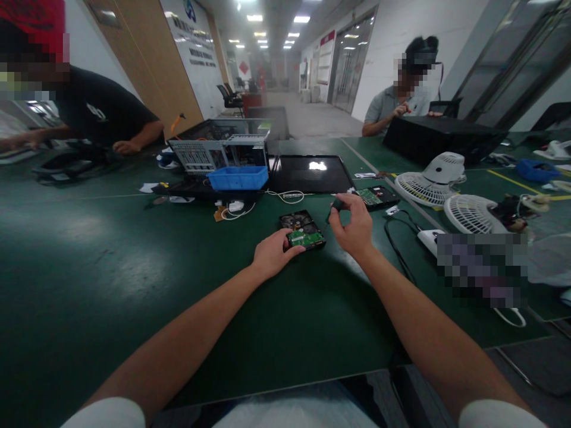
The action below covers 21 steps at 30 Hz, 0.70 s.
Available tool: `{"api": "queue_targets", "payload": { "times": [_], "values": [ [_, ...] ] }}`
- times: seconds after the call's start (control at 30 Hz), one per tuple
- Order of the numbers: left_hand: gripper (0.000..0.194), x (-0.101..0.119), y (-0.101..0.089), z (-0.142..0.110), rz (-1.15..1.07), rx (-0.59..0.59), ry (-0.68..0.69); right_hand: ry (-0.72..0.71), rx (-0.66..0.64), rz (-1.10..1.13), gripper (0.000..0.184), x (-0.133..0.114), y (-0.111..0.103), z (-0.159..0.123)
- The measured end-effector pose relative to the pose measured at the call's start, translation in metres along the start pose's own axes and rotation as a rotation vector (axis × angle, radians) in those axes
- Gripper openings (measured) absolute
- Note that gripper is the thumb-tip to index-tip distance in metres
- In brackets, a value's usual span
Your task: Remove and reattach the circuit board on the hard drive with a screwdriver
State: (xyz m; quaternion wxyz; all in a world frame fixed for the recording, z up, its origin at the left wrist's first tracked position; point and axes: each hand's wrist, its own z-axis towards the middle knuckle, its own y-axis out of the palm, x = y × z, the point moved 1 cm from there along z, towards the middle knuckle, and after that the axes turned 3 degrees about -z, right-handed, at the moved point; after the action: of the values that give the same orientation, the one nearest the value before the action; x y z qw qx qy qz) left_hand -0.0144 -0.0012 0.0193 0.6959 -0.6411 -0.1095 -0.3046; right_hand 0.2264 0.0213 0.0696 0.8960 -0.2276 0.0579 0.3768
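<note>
So the hard drive (295, 221) is a flat, boxy slab — black casing, green circuit board (307, 239) on the near part. It's lying on the smooth, slightly shiny green tabletop (134, 297), with the left hand (273, 252) gripping its near-left corner. The right hand (354, 226) pinches a slim-shafted screwdriver (334, 208) — dark, chunky handle — just beside the drive's right edge.

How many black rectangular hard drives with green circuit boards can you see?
2. The first hard drive is held by the left grip; the second hard drive lies just beyond the right grip. Others may be hidden inside the open grey metal computer case.
</note>
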Motion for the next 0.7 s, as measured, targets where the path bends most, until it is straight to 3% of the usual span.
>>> {"api": "queue_targets", "payload": {
  "times": [0.7],
  "values": [
    [0.062,0.0033,-0.0033,-0.0014,0.008,-0.019,0.0,0.01,-0.001,-0.041,0.031,-0.0019,-0.0002,0.0003]
  ]
}}
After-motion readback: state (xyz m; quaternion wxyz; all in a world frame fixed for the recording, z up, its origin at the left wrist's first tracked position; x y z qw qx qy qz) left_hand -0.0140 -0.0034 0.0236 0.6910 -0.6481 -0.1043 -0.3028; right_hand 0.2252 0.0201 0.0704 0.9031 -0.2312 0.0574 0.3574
